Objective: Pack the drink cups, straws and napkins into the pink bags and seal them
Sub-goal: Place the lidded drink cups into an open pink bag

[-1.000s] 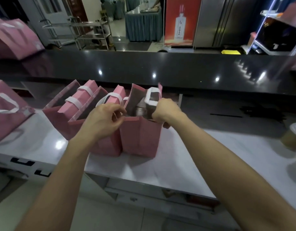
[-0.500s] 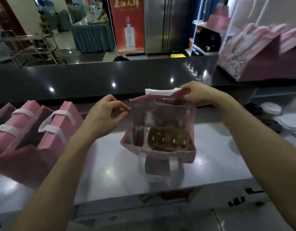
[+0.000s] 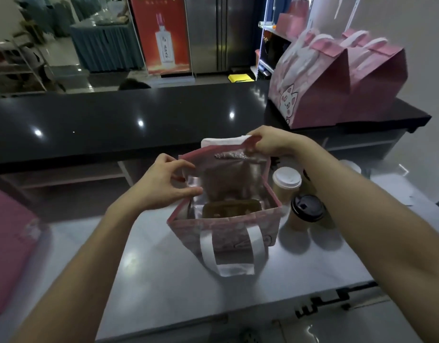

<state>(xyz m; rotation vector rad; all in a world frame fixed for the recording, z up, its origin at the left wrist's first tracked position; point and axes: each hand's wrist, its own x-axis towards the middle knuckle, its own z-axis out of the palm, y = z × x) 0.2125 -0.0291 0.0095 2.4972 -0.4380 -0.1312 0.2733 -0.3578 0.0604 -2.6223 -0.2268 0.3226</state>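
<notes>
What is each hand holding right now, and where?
Both hold the open pink bag: the left hand pinches its left rim, the right hand grips the far top flap by the white handle.

A single head-worn camera looks forward and down, close over a pale surface, with both forearms reaching away from the viewer.

foil-lined pink bag; glossy black counter
</notes>
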